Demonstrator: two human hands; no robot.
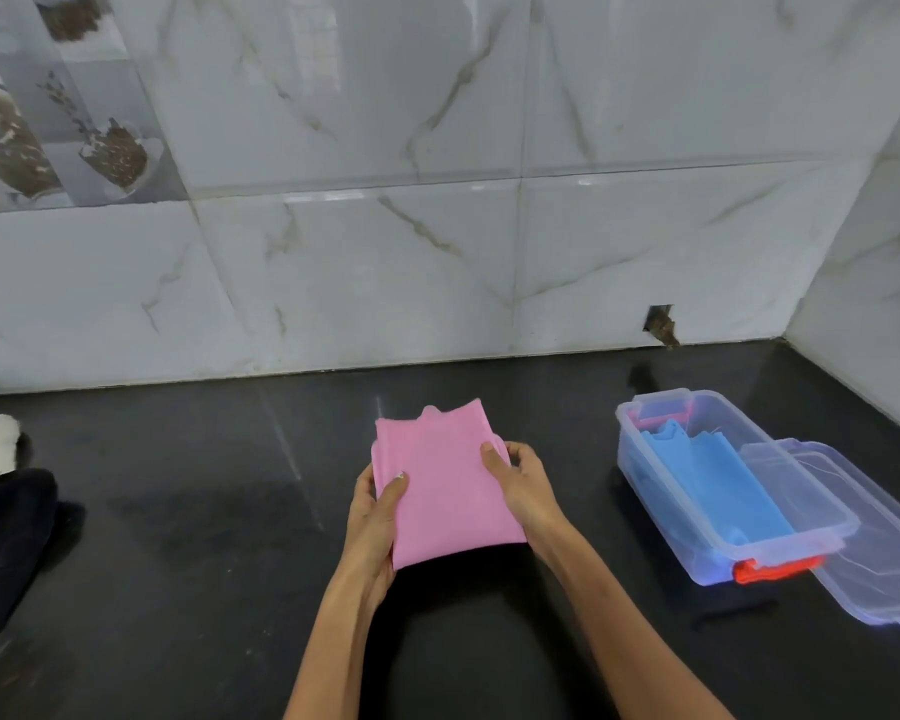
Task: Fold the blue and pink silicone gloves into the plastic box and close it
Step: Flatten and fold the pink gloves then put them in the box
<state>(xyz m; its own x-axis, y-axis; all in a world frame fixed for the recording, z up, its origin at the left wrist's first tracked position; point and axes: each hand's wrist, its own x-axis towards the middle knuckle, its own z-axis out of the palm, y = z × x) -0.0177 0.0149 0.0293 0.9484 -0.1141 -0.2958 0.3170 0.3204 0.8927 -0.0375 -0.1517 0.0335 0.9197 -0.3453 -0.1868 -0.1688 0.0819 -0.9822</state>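
Pink glove (440, 491): folded into a flat bundle, held above the dark desk (178, 511) at centre; scalloped finger ends point toward the wall.
Left hand (378, 517): its grip is closed on the glove's left edge, thumb on top, fingers underneath.
Right hand (518, 483): its grip is closed on the glove's right edge, thumb on top, fingers curled round the side.
Blue glove (718, 480): lies folded inside the box.
Box (640, 449): clear plastic, open, on the desk to the right, well apart from the hands; a red latch (770, 570) at its near end; something pink shows at its far end.
Lid (863, 543): clear, off, leaning against the box's right side.
Wall (437, 200): marble-look tiles, a chipped hole near the desk.
Writing: no brand or label can be read.
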